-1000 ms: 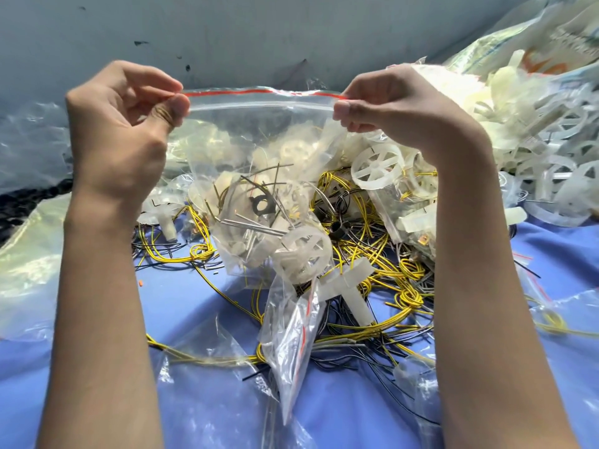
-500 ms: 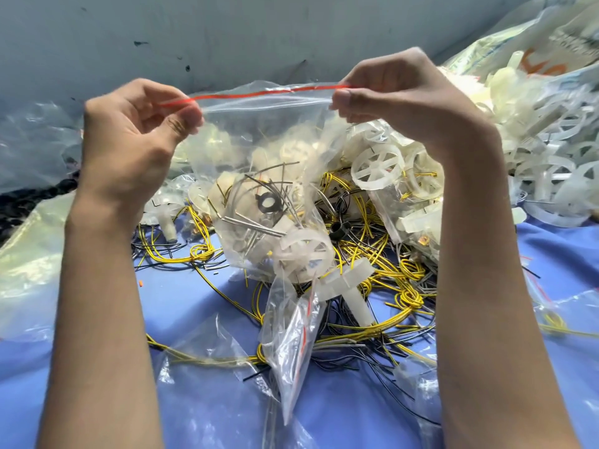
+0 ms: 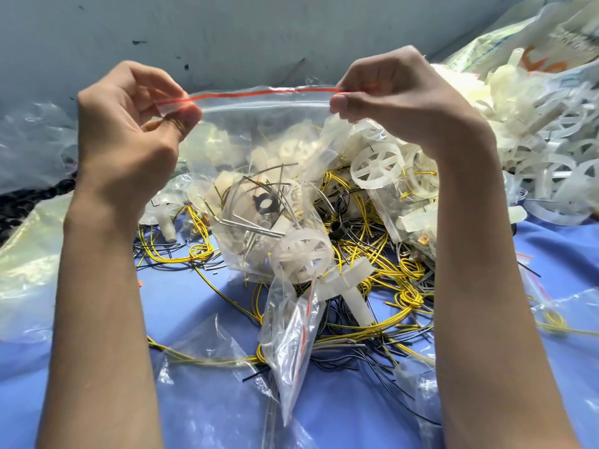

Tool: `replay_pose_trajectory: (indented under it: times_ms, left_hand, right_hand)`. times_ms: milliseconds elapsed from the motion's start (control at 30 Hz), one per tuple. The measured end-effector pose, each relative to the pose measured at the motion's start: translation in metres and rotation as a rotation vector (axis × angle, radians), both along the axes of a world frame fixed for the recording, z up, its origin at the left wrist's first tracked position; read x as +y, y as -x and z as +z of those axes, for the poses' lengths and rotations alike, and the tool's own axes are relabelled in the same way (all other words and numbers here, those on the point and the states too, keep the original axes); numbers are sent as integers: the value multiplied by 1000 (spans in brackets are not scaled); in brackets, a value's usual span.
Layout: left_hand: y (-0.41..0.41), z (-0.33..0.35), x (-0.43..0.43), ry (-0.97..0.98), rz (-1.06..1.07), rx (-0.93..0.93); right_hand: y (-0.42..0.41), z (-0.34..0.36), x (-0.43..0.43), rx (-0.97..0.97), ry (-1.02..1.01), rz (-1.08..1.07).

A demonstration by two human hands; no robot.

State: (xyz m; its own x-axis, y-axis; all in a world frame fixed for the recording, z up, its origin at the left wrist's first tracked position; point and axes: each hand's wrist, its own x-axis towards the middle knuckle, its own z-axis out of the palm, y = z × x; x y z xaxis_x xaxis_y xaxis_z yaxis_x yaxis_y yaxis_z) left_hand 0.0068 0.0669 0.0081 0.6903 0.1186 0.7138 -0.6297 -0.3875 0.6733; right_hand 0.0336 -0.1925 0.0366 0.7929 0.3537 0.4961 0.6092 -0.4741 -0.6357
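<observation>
Clear bag point(image 3: 259, 150), red strip; yellow wires point(image 3: 382, 267); blue cloth point(image 3: 201, 296).

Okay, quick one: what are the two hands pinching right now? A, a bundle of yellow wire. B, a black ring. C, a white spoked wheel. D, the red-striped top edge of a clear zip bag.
D: the left hand and the right hand each pinch one end of the red-striped top edge of the clear zip bag, holding it up above the yellow wires.
</observation>
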Motion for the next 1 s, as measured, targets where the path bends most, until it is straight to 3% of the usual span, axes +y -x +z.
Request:
replay_pose_trajectory:
  times_ms: [600, 1000]
  left_hand:
    - [-9, -4, 7, -52, -98, 109]
    - [-3, 3, 5, -121, 185, -75]
  right_hand:
    - [-1, -1, 8, -48, 73, -28]
    - [4, 5, 28, -141, 23, -5]
